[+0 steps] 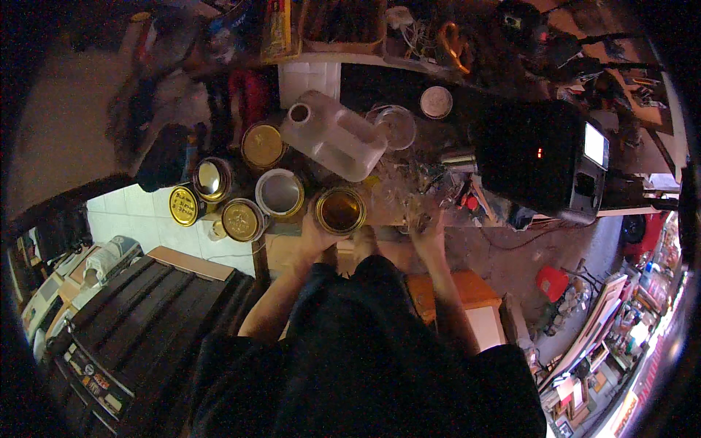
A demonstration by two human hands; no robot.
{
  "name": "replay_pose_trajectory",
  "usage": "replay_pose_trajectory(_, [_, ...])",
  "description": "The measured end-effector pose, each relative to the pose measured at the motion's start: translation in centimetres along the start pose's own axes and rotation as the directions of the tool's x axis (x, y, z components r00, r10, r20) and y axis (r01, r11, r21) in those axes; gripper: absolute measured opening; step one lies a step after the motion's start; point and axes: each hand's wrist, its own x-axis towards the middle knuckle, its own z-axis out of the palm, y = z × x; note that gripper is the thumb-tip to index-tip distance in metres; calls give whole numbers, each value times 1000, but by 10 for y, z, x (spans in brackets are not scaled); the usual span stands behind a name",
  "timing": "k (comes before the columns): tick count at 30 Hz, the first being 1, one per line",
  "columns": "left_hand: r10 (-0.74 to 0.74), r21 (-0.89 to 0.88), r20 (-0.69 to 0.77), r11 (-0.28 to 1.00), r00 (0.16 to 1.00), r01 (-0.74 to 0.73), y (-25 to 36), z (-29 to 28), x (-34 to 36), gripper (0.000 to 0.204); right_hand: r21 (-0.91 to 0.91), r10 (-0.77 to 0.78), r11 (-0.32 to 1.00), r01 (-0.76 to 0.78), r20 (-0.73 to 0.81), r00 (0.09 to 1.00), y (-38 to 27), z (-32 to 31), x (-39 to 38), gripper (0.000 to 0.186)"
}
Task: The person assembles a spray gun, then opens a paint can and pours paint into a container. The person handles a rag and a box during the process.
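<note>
At the bench's front edge stands an open, gold-coloured paint can (pixel 340 210) with an amber-brown inside. My left hand (pixel 315 236) is wrapped round its left side. My right hand (pixel 429 239) is at the bench edge, beside a dim heap of small clutter (pixel 420 197); its fingertips blend into the dark, so what they touch is unclear. Left of the can is another open can (pixel 280 193) with a pale grey inside. Behind them a translucent plastic jug (pixel 336 135) lies on its side, its mouth uncapped, near a clear round container (pixel 396 128).
Several more cans, including a lidded one (pixel 243 220), crowd the bench's left end. A black machine (pixel 544 157) with a lit red display stands to the right. Farther back lies a round whitish lid (pixel 437 102). An orange-brown wooden cabinet (pixel 460 292) is below my right arm.
</note>
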Motion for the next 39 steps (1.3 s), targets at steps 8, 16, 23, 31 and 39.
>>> replay_pose_trajectory(8, [-120,-1,71,993,990,121,99,-54,-21,122,863,341,411,-292,152,928,-23,77,4,99])
replay_pose_trajectory(16, [-45,-155,46,987,998,51,113,-79,-57,135,522,-21,852,29,-20,1000,-60,92,29,67])
replay_pose_trajectory(23, [112,-162,-20,980,994,-114,140,-101,-64,119,438,-121,882,176,-151,981,-16,92,4,83])
replay_pose_trajectory(31, [127,-230,26,966,992,-118,187,-132,-68,122,597,-49,801,-51,151,987,-155,5,-72,89])
replay_pose_trajectory(39, [297,-179,32,941,954,-287,231,-148,-58,120,221,-349,918,330,51,936,-213,-33,-73,92])
